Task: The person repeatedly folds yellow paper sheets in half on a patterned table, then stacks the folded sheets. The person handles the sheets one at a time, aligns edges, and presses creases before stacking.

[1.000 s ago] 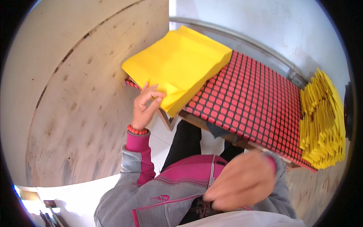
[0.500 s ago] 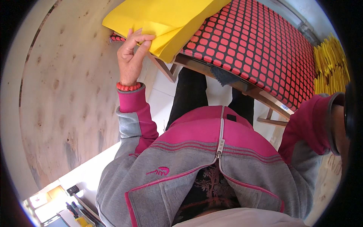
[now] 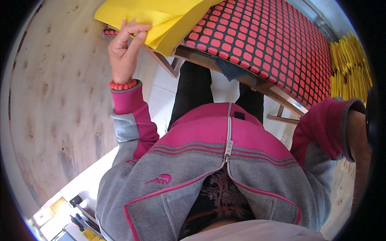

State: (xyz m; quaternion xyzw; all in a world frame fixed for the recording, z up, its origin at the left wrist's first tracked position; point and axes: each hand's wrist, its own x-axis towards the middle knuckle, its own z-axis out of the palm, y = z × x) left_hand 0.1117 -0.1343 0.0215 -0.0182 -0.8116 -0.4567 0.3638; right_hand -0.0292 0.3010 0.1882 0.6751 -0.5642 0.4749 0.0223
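Observation:
My left hand (image 3: 125, 48) is raised at the upper left, its fingertips pinching the near corner of a thick stack of yellow sheets (image 3: 161, 16). The stack lies on a table covered with a red and black checked cloth (image 3: 265, 44). A red bead bracelet sits on my left wrist above a pink and grey sleeve. My right forearm (image 3: 358, 144) rises along the right rim; the hand itself is out of the picture.
Another pile of yellow sheets (image 3: 350, 68) lies at the table's far right end. A large plywood board (image 3: 52, 104) fills the left side. The table's wooden frame (image 3: 241, 76) runs above my legs. Small tools lie on the floor at the lower left (image 3: 76, 219).
The camera has tilted down toward my body. My right hand, seen low in front a second ago, has risen out of view at the right. My left hand keeps its hold on the stack's corner.

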